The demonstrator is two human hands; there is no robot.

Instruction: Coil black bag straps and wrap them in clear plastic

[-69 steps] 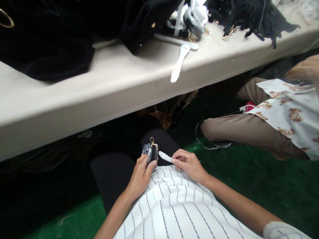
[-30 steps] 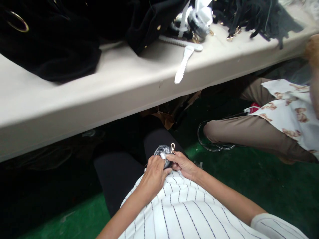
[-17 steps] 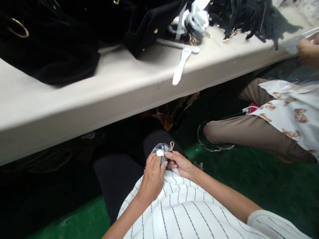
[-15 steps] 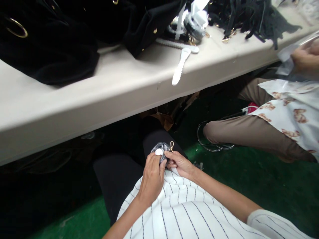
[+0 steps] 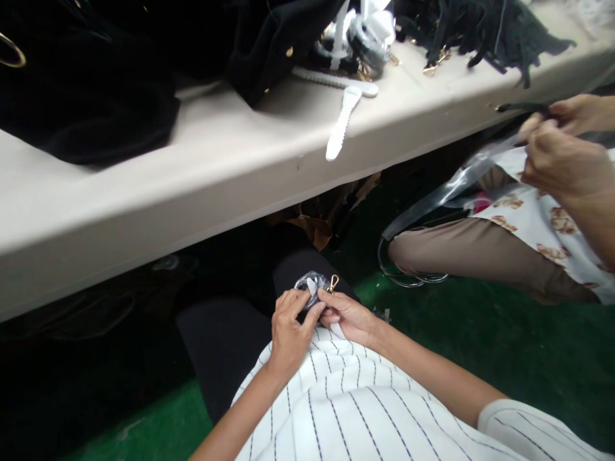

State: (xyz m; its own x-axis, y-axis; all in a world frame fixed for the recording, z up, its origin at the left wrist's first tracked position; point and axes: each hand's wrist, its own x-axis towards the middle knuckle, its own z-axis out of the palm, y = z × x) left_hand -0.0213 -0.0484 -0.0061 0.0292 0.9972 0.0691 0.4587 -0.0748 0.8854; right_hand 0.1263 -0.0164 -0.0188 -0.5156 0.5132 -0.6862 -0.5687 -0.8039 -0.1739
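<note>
My left hand (image 5: 291, 320) holds the plastic-wrapped coil (image 5: 319, 280) over my lap (image 5: 300, 259), seemingly to steady it; my right hand (image 5: 348, 314) pinches its three-o'clock edge, leaving the gold clip (image 5: 333, 282) free at two o'clock.

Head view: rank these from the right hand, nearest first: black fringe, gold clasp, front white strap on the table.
From the right hand:
1. Gold clasp: right at its fingertips, beside the wrapped bundle.
2. Front white strap: ahead, at the near edge of the table.
3. Black fringe: farther back on the table, to the right.
</note>
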